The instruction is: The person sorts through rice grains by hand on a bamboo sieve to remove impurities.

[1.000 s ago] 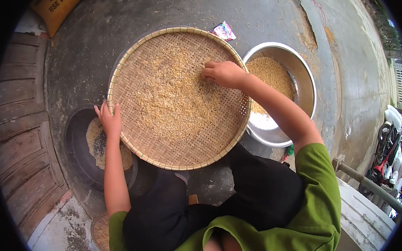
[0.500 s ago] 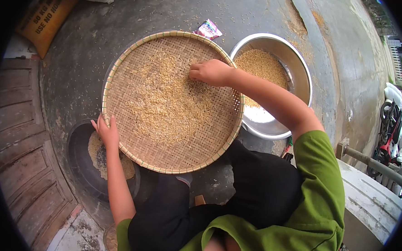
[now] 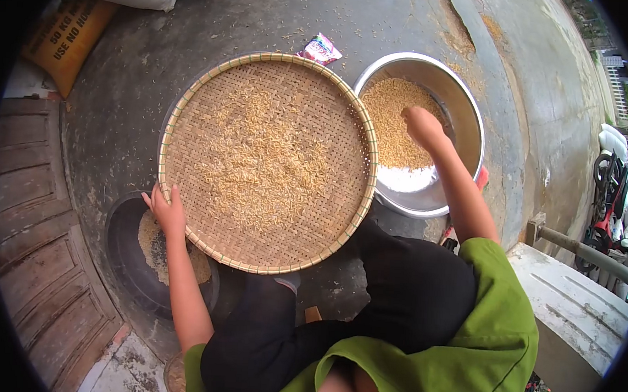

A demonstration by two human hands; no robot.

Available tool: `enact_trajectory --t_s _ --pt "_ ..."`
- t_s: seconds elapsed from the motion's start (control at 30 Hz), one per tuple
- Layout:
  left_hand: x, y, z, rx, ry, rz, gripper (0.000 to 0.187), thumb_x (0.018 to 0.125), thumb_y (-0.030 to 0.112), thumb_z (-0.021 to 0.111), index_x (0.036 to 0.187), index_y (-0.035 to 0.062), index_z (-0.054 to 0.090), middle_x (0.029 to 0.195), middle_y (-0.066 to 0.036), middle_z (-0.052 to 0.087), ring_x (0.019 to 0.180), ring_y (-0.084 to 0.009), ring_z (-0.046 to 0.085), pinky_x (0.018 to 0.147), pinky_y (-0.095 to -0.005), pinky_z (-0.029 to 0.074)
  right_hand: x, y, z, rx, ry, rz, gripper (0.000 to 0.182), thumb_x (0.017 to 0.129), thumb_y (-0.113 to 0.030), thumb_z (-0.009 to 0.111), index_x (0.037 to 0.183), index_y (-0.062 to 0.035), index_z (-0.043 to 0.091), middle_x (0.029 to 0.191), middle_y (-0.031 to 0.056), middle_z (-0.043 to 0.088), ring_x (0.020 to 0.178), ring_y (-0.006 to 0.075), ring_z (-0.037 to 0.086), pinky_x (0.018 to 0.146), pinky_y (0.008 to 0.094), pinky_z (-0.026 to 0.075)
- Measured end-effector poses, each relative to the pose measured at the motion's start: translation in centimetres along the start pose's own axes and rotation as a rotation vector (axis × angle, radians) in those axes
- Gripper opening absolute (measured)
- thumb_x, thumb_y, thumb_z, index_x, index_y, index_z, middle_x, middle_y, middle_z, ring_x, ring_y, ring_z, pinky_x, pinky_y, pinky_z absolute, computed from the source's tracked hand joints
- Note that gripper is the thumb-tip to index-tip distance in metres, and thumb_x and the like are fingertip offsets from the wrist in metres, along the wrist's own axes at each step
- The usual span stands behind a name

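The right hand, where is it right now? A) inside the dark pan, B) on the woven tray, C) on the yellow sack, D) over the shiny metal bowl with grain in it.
D: the right hand is over the metal bowl of grain, off the woven tray, whose near edge the left hand touches.

Head-worn camera looks steeply down, close above the woven tray.
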State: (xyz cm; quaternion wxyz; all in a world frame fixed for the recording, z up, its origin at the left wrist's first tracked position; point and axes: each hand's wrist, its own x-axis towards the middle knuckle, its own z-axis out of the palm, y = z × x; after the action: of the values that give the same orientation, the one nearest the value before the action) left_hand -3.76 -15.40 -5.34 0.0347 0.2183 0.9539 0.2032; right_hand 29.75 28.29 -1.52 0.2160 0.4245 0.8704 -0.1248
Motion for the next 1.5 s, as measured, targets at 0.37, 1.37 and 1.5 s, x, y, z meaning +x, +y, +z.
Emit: enact_trajectory --t_s 0.37,1.37,1.5 --pt "0.1 -0.1 0.3 0.002 0.044 0.002 0.042 0.084 0.027 0.055 0.117 0.0022 0.05 0.124 -0.015 0.047 0.129 -0.0372 0.018 0.105 -0.0414 0.017 -0.8 -11.5 -2.5 0.586 0.25 -0.557 0.015 0.077 -0.012 0.06 0.089 -0.0028 0.059 0.089 0.0134 0.058 0.081 0.0292 0.058 0.073 0.0365 0.047" --pt "-0.5 1.2 -0.4 0.03 0.003 -0.12 0.049 0.084 0.031 0.054 0.119 -0.0031 0.045 0.144 -0.018 0.011 0.134 -0.0337 0.008 0.106 -0.0423 0.017 -3.5 -11.8 -0.7 0.438 0.063 -0.71 0.019 0.079 -0.013 0.057 0.097 -0.0084 0.06 0.095 0.0095 0.054 0.084 0.0277 0.058 0.074 0.0375 0.047" --pt "-0.4 0.9 -0.4 0.021 -0.004 -0.104 0.049 0.084 0.031 0.054 0.119 -0.0027 0.045 0.144 -0.019 0.012 0.134 -0.0331 0.007 0.106 -0.0421 0.016 -2.9 -12.5 1.0 0.389 0.016 -0.709 0.016 0.078 -0.015 0.059 0.091 -0.0078 0.06 0.093 0.0098 0.054 0.085 0.0282 0.057 0.074 0.0378 0.047"
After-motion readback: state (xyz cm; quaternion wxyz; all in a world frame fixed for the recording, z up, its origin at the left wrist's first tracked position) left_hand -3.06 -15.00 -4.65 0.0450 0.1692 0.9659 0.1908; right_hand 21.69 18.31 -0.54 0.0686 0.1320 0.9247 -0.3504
